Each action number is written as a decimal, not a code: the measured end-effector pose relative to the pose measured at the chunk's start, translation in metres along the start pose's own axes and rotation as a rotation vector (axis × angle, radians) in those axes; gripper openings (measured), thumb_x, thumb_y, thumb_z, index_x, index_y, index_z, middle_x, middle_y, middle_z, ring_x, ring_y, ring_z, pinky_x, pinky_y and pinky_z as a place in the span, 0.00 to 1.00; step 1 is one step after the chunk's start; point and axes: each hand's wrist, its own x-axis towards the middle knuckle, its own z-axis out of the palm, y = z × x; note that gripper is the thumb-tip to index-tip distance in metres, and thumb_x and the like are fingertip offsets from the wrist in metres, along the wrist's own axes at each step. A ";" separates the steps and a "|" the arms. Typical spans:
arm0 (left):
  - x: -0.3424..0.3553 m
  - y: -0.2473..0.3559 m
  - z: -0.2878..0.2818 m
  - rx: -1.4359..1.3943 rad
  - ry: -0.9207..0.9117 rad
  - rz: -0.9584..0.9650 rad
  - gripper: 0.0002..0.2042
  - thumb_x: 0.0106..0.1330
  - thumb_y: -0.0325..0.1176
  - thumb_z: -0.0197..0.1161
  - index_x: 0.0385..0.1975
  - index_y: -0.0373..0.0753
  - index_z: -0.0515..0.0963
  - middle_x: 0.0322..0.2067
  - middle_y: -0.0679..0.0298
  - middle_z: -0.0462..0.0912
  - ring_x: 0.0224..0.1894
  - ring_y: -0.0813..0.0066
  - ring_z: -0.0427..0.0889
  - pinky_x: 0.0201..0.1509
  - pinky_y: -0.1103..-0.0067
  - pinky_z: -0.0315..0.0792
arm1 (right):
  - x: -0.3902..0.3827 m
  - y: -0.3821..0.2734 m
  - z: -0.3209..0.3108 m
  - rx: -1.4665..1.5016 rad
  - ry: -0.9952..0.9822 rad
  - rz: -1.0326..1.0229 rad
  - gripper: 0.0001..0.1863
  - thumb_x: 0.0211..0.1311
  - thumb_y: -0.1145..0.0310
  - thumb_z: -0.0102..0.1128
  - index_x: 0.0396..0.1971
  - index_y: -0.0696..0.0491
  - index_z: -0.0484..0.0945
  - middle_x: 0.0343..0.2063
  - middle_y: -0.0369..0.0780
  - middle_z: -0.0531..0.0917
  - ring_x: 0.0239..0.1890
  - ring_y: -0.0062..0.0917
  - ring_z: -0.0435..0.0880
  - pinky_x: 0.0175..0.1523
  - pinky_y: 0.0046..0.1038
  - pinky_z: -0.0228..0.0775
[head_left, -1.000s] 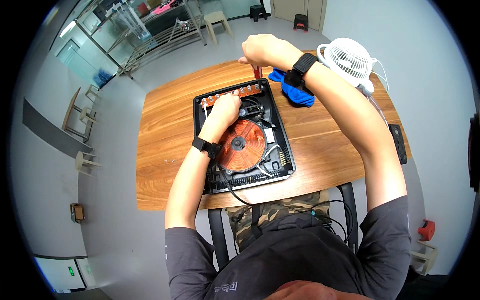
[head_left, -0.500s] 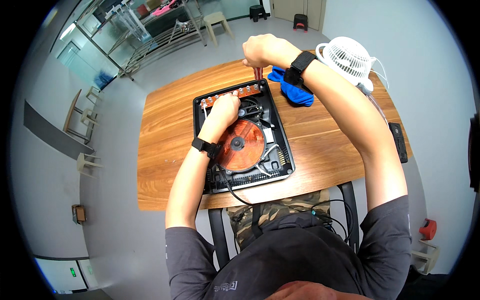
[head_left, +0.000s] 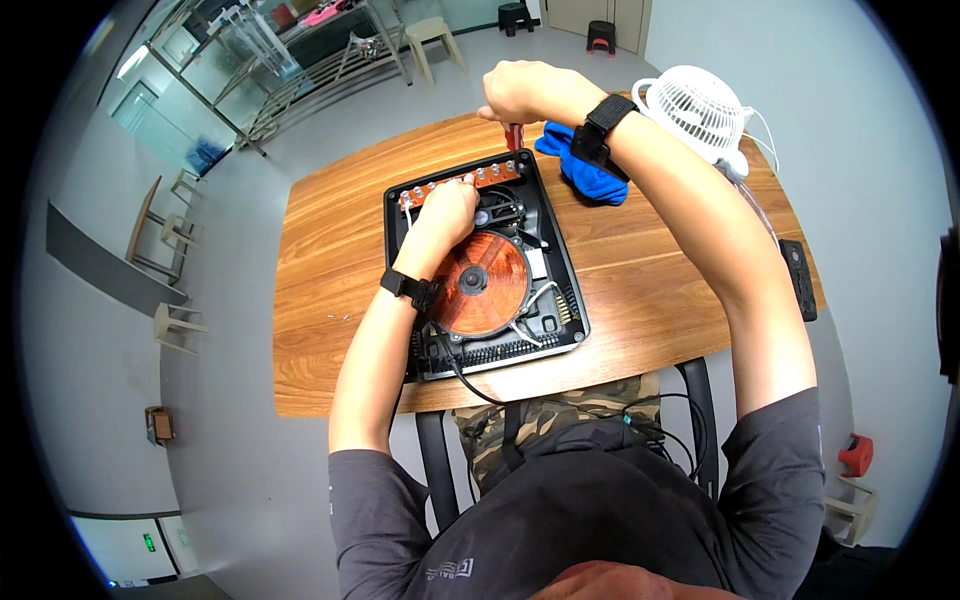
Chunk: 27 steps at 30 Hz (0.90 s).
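An opened induction cooker [head_left: 565, 245] lies on the table, its black casing exposing a round copper coil [head_left: 490, 300], a fan and wires. Along its far edge runs an orange-brown circuit strip [head_left: 490, 177] with several round silver buttons. My left hand [head_left: 450, 208] is bent over this strip, fingertips touching it; whether they pinch anything is hidden. Above the far right corner, my right hand [head_left: 520, 92] is closed round the top of a red-handled screwdriver [head_left: 514, 137], held upright. Its tip meets the right end of the strip, though the exact contact is too small to make out.
A blue cloth [head_left: 598, 183] lies right of the cooker, with a white fan [head_left: 695, 110] behind it. A dark oblong device [head_left: 797, 280] sits at the table's right edge. Small light bits [head_left: 339, 317] lie on the left. A black cord [head_left: 470, 388] hangs over the near edge.
The view has shifted slightly. My right hand stays on the upright screwdriver, and my left hand remains at the strip with little visible movement.
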 end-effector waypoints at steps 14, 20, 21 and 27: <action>-0.002 -0.002 -0.003 -0.018 -0.031 -0.009 0.14 0.56 0.19 0.54 0.42 0.28 0.79 0.31 0.46 0.83 0.39 0.47 0.84 0.43 0.60 0.77 | -0.008 -0.019 -0.013 0.230 -0.208 0.023 0.16 0.65 0.68 0.57 0.27 0.67 0.82 0.26 0.45 0.88 0.23 0.31 0.88 0.27 0.30 0.84; 0.002 -0.009 -0.026 -0.186 -0.191 -0.004 0.10 0.58 0.23 0.57 0.35 0.35 0.85 0.43 0.46 0.84 0.46 0.47 0.83 0.52 0.63 0.77 | -0.009 -0.028 -0.013 0.274 -0.236 0.035 0.14 0.63 0.69 0.58 0.22 0.61 0.85 0.22 0.44 0.87 0.22 0.29 0.88 0.30 0.29 0.83; 0.000 -0.015 -0.027 -0.194 -0.145 0.055 0.09 0.59 0.24 0.58 0.35 0.35 0.85 0.46 0.47 0.83 0.47 0.48 0.83 0.54 0.65 0.77 | -0.009 -0.028 -0.012 0.277 -0.242 0.041 0.14 0.63 0.69 0.58 0.23 0.62 0.85 0.23 0.43 0.88 0.22 0.29 0.88 0.30 0.29 0.83; -0.053 -0.067 -0.088 -0.186 -0.055 -0.009 0.08 0.60 0.25 0.61 0.37 0.35 0.84 0.40 0.50 0.84 0.45 0.53 0.83 0.52 0.66 0.77 | -0.007 -0.011 0.000 0.320 -0.224 0.056 0.16 0.63 0.68 0.58 0.25 0.67 0.83 0.26 0.44 0.88 0.20 0.32 0.87 0.26 0.30 0.82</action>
